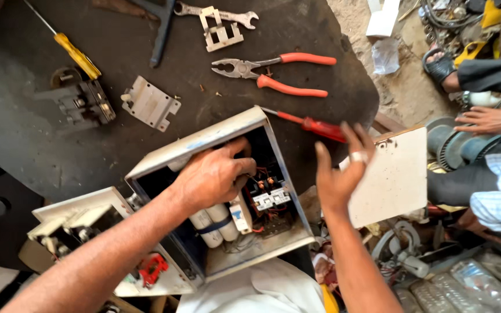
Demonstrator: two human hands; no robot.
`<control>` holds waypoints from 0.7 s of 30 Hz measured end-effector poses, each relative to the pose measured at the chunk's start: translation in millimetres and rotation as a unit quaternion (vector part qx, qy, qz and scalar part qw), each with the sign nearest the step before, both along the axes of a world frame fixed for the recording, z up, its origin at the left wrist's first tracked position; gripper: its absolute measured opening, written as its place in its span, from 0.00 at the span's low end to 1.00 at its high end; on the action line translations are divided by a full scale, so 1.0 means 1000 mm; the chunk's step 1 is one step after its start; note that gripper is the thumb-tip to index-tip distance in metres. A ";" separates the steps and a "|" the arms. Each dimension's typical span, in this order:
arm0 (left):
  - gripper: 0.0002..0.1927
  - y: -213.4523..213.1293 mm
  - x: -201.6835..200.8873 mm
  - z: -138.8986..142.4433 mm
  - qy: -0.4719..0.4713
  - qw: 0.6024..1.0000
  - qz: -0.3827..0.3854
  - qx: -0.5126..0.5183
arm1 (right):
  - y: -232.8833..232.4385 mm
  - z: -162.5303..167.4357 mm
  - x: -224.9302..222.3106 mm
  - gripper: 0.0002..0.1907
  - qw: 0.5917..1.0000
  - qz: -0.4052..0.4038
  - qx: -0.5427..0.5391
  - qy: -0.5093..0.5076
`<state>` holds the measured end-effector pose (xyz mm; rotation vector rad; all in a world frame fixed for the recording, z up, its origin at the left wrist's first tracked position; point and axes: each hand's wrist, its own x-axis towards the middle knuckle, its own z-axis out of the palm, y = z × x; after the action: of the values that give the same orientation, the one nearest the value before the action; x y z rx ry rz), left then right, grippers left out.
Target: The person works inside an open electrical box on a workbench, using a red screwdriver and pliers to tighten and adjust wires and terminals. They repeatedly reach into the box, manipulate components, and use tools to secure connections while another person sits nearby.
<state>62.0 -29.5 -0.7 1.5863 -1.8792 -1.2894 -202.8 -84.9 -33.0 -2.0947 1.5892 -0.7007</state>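
The dark workbench (42, 133) carries everything; your metal control box (215, 191) sits at its near edge, lying on its back w/ the open face up, long axis running diagonally from near-left to far-right. Its white door (392, 177) hangs open on the right. Your left hand (213, 177) is down inside the box, fingers curled over the white cylinders (213, 220) beside the contactor block (268, 200); can't tell if it's actually gripping anything. Your right hand (340, 174) is spread open in the air btwn box and door, holding nothing. Risk, as I judge it: the box overhangs the bench edge, so a hard pull inside could tip it toward you, and the red wiring could snag. Red screwdriver (314, 124) lies just behind the box, pliers (273, 72) further back.
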 end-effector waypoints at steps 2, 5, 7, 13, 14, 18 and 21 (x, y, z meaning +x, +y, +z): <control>0.12 0.002 0.002 -0.004 0.017 1.000 0.016 0.007 | 0.025 0.036 0.011 0.15 0.997 -0.043 0.067 -0.019; 0.20 0.006 0.004 -0.007 0.076 0.986 0.086 0.121 | 0.057 0.078 0.024 0.19 0.987 0.012 0.160 -0.014; 0.22 0.004 0.001 -0.010 0.082 0.984 0.079 0.136 | 0.064 0.080 0.037 0.20 0.987 0.040 0.157 -0.017; 0.29 -0.003 -0.006 -0.020 0.144 0.983 0.052 0.102 | 0.055 0.068 0.054 0.21 0.986 0.136 0.095 0.006; 0.30 -0.002 -0.007 -0.020 0.153 0.983 0.045 0.088 | 0.056 0.068 0.055 0.24 0.983 0.159 0.085 0.026; 0.28 -0.001 -0.008 -0.021 0.089 0.989 0.063 0.097 | 0.061 0.066 0.060 0.31 0.984 0.129 0.107 0.066; 0.29 0.000 -0.007 -0.019 0.156 0.978 0.073 0.119 | 0.062 0.064 0.059 0.30 0.981 0.105 0.143 0.073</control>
<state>55.3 -29.4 -19.6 1.4937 -1.4368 -1.6358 -143.5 -22.7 31.2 -2.0922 1.4171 -0.2350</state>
